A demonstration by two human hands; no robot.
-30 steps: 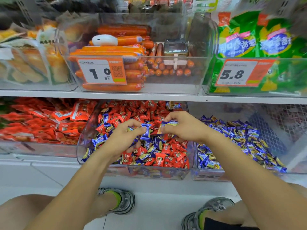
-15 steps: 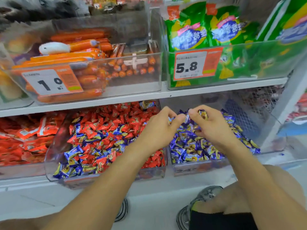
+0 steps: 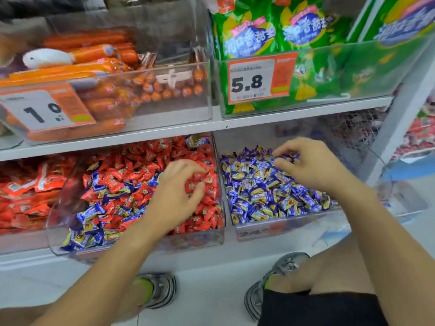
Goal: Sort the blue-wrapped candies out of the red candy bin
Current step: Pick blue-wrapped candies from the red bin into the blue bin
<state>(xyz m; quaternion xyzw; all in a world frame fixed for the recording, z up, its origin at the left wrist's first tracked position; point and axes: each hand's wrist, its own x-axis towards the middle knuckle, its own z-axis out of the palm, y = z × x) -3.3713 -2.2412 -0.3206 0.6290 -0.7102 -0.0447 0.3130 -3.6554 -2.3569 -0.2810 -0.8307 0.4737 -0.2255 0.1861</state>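
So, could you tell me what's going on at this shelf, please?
A person is sorting mixed candy. The left hand reaches with curled fingers into the red candy bin, where many blue-wrapped candies are mixed in, mostly at its front left. The right hand is over the neighbouring blue candy bin, fingers among the wrappers. Whether either hand holds a candy is unclear.

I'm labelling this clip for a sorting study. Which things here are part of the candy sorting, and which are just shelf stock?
Part of the job:
red candy bin
stray blue-wrapped candies in it
blue candy bin
left hand
right hand

Just shelf stock:
sausages
green snack bags
price tags 1.0 and 5.8
red packets
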